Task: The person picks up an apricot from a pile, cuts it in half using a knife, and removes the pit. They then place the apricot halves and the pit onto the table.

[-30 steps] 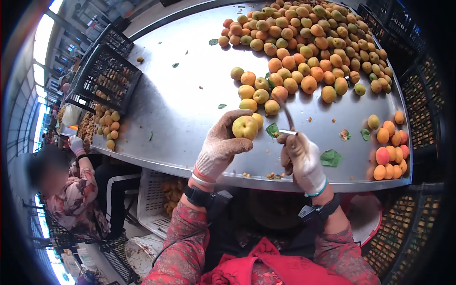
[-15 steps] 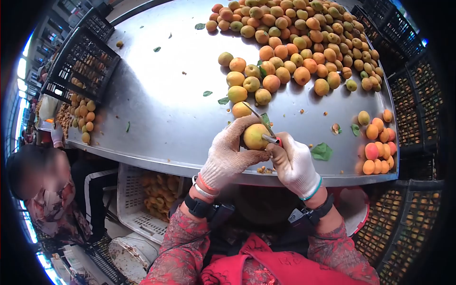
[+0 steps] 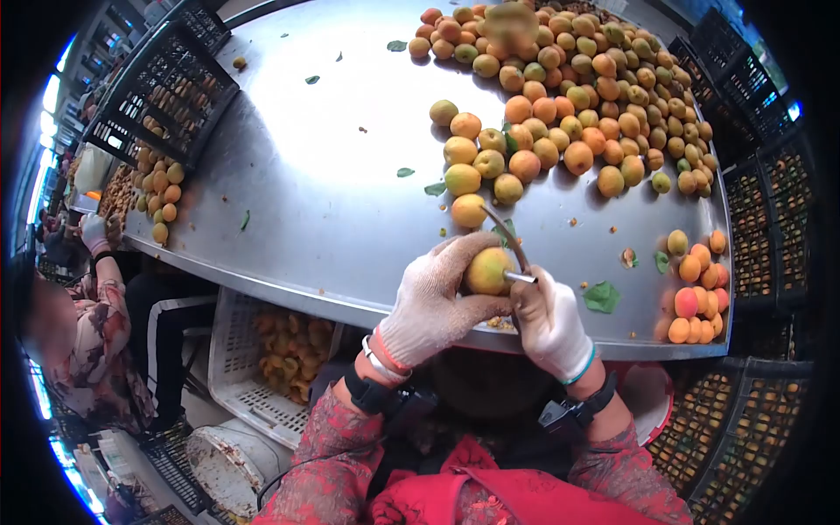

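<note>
My left hand, in a white knit glove browned at the fingers, is wrapped round a yellow-green apricot. My right hand, gloved too, is closed on a slim metal tool. Its curved dark strip arches up past the fruit, and a short bright metal tube points at the fruit's right side, its end right at the skin. My fingers hide the tool's grip. Both hands are above the front edge of the metal table. Just beyond the left fingers lies another apricot.
A big heap of apricots covers the table's far right; a smaller group sits at the right edge. A green leaf lies nearby. Below left is a white crate of fruit halves. A co-worker sits left, by a black crate.
The view has shifted, so the table's contents appear lower and further right. My hands keep the same hold on apricot and tool. The co-worker's gloved hand at left appears higher.
</note>
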{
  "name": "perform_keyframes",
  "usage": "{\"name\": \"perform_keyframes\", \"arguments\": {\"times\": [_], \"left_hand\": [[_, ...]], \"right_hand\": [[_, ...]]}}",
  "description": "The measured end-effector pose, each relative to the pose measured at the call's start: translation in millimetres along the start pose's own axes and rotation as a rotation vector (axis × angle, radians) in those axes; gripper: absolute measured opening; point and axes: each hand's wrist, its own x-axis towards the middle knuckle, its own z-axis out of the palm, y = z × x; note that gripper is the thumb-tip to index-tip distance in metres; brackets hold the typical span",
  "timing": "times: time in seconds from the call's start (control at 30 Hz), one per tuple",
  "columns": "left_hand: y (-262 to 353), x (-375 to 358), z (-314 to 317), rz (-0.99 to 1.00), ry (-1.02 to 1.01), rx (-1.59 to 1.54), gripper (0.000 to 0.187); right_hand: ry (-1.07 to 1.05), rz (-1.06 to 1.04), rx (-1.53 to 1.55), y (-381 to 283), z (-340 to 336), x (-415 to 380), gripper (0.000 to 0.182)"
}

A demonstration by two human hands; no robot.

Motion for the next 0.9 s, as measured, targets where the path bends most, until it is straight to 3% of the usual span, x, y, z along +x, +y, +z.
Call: {"name": "perform_keyframes", "arguments": {"times": [0.17,0.2,0.37,0.43,0.5,0.57,0.63,0.67,0.73,0.8,0.9], "left_hand": [[2,-3,-7,0.016,0.027,0.16,0.059],[4,-4,-8,-0.033,0.029,0.189,0.058],[-7,-5,-10,0.143,0.101,0.256,0.058],[-2,-5,-13,0.125,0.093,0.275,0.06],[5,-4,-17,0.07,0.044,0.212,0.051],[0,-3,-18,0.039,-0.025,-0.206,0.052],[-7,1,-18,-0.259,-0.014,-0.427,0.047],[-9,1,-18,-0.295,-0.06,-0.646,0.05],[-15,3,-11,-0.127,-0.124,-0.956,0.056],[-14,-4,-6,-0.177,-0.103,-1.044,0.063],[-18,-2,5,-0.171,-0.106,-1.134,0.07]], "right_hand": [[0.024,-0.056,-0.035,0,11,3,0.027],[-0.002,-0.015,-0.023,-3,12,5,0.027],[-0.041,0.088,0.12,-5,16,6,0.028],[-0.083,0.171,0.118,-6,14,6,0.027],[-0.072,0.174,0.224,-15,10,10,0.037],[-0.303,0.65,0.657,-30,-5,9,0.05],[-0.423,0.504,0.78,-36,6,-1,0.064],[-0.444,0.384,0.77,-32,13,-6,0.07],[-0.287,0.382,0.636,-42,9,-7,0.073],[0.018,0.132,0.479,-23,9,-3,0.072],[0.076,0.183,0.432,-21,-1,-4,0.049]]}}
